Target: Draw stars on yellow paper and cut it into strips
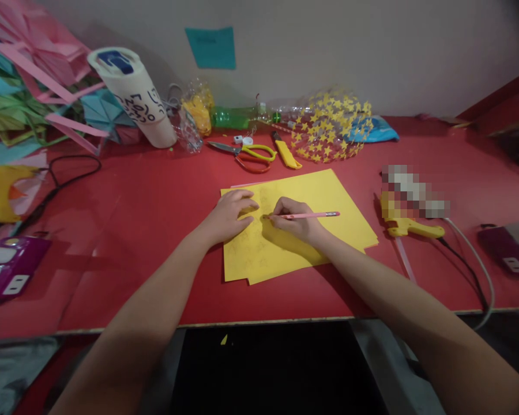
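Several sheets of yellow paper [294, 253] lie stacked on the red table, with faint pencil marks on the left part of the top sheet. My left hand [231, 216] rests flat on the left edge of the paper, its fingers spread. Closed around a pink pencil [311, 215], my right hand [296, 219] sits near the middle of the sheet. The pencil's tip is at the paper, just right of my left fingers, and its eraser end points right.
Scissors [255, 153] and a yellow box cutter [288, 153] lie behind the paper. A star-covered clear ball [333, 129], green bottle [233, 117] and white tumbler [134, 95] line the back. Yellow glue guns [410, 226] lie right and left, with cords. The red table's [134, 276] front edge is near.
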The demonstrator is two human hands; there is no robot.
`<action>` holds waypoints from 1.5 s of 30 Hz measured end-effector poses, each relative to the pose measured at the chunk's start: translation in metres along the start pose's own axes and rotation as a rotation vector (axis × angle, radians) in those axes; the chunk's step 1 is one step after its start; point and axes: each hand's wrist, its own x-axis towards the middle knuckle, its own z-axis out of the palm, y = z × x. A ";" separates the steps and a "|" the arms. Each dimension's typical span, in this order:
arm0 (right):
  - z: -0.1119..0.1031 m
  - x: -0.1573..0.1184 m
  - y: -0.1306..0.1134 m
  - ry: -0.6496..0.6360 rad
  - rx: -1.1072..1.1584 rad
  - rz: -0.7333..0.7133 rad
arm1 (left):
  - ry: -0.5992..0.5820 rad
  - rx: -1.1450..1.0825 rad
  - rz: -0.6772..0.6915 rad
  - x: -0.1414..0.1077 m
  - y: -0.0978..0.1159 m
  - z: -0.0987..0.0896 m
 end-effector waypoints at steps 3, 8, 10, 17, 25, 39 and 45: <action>0.000 0.000 0.000 0.006 -0.004 -0.006 | -0.005 -0.006 -0.003 0.000 0.001 0.000; 0.001 0.000 0.000 0.032 0.004 0.006 | -0.009 -0.004 -0.012 0.000 0.002 -0.001; 0.001 -0.001 -0.001 0.047 0.002 0.013 | -0.009 -0.005 -0.019 -0.001 0.003 -0.001; 0.001 -0.001 -0.002 0.103 -0.027 -0.006 | -0.016 -0.006 -0.025 -0.002 0.005 -0.002; 0.000 -0.002 -0.001 0.144 -0.036 0.009 | 0.002 -0.004 -0.004 -0.001 0.001 -0.001; -0.002 -0.002 -0.002 0.130 -0.058 0.008 | -0.006 0.000 -0.005 -0.001 0.001 -0.001; 0.000 -0.002 0.000 0.080 -0.080 -0.034 | -0.010 -0.003 -0.010 -0.002 0.002 -0.002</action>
